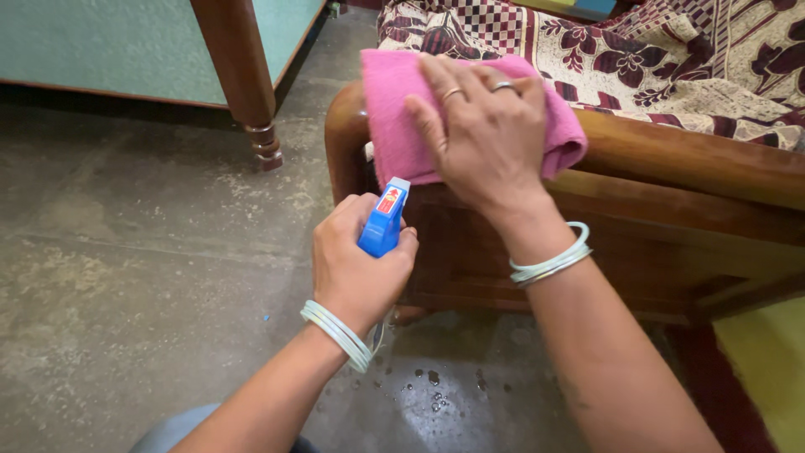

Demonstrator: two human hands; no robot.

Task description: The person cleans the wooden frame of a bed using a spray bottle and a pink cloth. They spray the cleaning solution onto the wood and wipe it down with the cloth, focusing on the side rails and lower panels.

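My left hand grips a blue spray bottle by its trigger head, nozzle aimed at the dark wooden frame of a bed or sofa. My right hand lies flat, fingers spread, on a folded pink cloth and presses it onto the rounded corner of the wooden rail. Both wrists wear pale bangles, and the right hand has two rings.
A patterned maroon and cream cover lies on the furniture. A turned wooden leg of another piece stands at upper left against a green panel. The grey concrete floor has water drops below the frame.
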